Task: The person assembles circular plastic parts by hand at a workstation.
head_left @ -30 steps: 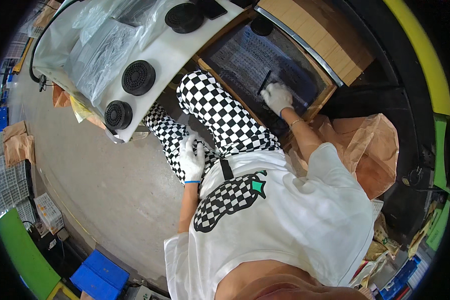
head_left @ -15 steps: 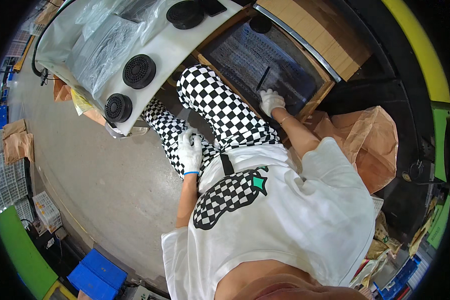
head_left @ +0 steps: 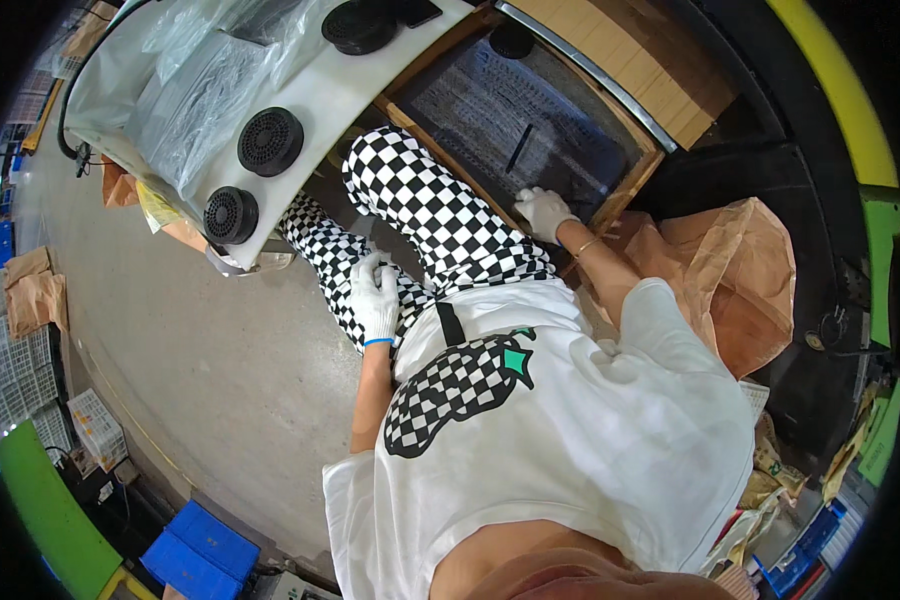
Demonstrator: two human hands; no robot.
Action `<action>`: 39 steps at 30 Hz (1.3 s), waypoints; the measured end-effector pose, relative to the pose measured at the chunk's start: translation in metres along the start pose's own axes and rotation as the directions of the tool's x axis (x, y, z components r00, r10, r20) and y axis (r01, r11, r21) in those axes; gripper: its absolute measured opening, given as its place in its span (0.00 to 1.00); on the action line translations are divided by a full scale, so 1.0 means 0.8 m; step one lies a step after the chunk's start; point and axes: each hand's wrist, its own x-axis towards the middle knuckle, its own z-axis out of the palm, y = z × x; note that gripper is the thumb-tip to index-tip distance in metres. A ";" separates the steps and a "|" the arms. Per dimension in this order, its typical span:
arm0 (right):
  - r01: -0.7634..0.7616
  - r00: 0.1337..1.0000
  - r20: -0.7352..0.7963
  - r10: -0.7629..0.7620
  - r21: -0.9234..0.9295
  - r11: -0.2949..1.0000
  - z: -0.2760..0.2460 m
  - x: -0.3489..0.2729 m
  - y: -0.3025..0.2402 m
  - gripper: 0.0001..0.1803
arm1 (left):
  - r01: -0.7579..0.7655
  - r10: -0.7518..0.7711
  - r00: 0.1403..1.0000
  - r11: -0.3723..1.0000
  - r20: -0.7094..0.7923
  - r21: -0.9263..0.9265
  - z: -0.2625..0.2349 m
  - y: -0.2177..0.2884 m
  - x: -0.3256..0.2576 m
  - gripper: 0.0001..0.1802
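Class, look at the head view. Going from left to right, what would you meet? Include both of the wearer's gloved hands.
Brown paper at the left → smallest-looking round black grille → left gloved hand → right gloved hand → crumpled brown paper bag at the right

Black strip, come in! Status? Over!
Left hand on checkered trousers. Right hand at near edge of tray. Black strip in tray, nothing on top.
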 end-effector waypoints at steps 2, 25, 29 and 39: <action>-0.008 0.994 0.105 0.011 -0.025 1.000 -0.047 -0.022 -0.014 0.16 | -0.007 0.007 1.000 1.000 -0.005 0.010 -0.002 0.002 -0.001 0.16; -0.345 0.839 0.401 0.368 -0.132 0.929 -0.072 -0.050 -0.043 0.63 | -0.165 0.171 0.985 0.976 -0.027 0.140 0.001 -0.005 0.005 0.13; -0.326 0.860 0.379 0.342 -0.109 0.939 -0.055 -0.050 -0.036 0.61 | -0.075 0.077 0.997 0.993 -0.018 0.088 -0.001 0.005 0.002 0.13; -0.128 0.980 0.117 0.160 -0.242 0.962 -0.044 -0.049 -0.032 0.54 | -0.173 0.177 0.984 0.978 -0.022 0.115 -0.001 -0.004 0.005 0.10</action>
